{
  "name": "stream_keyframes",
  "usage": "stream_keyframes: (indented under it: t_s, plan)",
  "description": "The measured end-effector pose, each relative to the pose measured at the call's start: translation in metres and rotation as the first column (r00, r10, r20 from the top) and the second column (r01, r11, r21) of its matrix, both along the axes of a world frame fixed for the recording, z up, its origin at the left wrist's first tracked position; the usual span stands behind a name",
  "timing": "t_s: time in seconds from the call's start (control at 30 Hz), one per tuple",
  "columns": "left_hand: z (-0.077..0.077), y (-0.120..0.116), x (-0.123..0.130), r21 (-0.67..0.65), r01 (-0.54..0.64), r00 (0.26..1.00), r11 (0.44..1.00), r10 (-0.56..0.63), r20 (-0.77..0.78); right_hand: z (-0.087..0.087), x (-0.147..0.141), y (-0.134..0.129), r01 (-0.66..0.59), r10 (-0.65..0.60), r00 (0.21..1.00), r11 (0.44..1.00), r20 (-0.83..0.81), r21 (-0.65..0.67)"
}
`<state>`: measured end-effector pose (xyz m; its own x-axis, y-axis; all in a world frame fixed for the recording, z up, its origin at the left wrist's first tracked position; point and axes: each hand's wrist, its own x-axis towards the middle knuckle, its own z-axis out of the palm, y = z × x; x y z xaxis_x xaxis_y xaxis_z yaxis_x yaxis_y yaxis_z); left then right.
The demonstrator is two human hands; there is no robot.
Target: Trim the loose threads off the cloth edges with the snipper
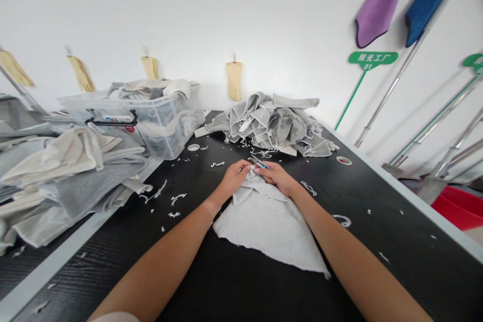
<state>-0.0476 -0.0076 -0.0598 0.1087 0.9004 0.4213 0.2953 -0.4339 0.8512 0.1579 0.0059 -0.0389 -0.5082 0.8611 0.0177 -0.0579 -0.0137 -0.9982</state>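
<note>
A light grey cloth (267,234) lies spread on the black table in front of me, its far end bunched up between my hands. My left hand (234,176) is closed, pinching that bunched end from the left. On the other side, my right hand (279,178) has a pair of small blue-handled scissors (261,163) in its grip, blades pointing up and to the left. Its fingertips also touch the gathered cloth. The exact hold of the fingers on the handles is partly hidden.
Beyond my hands is a heap of grey cloths (279,123). At left stand a clear plastic box (166,133) full of cloths and a loose cloth pile (75,176). Thread scraps (179,197) and tape rolls (344,160) lie on the table (377,261). Mop poles (396,80) lean at right.
</note>
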Motion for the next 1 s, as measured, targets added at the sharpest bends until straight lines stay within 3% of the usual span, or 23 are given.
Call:
stream_keyframes:
  t_s: [0.27,0.47,0.63,1.0]
  plan:
    - [-0.003,-0.001,0.001,0.029,0.013,0.996,1.0,-0.01,-0.086,-0.006,-0.001,0.004,0.088,-0.088,0.996,0.996,-0.011,-0.001]
    - [-0.001,-0.006,0.001,0.052,-0.068,0.988,0.996,0.075,-0.133,-0.001,-0.004,-0.001,0.055,-0.056,0.995,0.998,0.088,0.02]
    - [0.001,-0.007,0.001,0.057,-0.049,0.991,0.997,0.055,-0.122,0.005,-0.008,-0.005,0.05,-0.056,0.991,0.998,0.119,0.047]
    - [0.002,-0.009,0.003,0.045,-0.098,0.98,0.994,0.104,-0.169,-0.002,-0.005,0.001,0.067,-0.069,0.997,0.996,0.042,0.062]
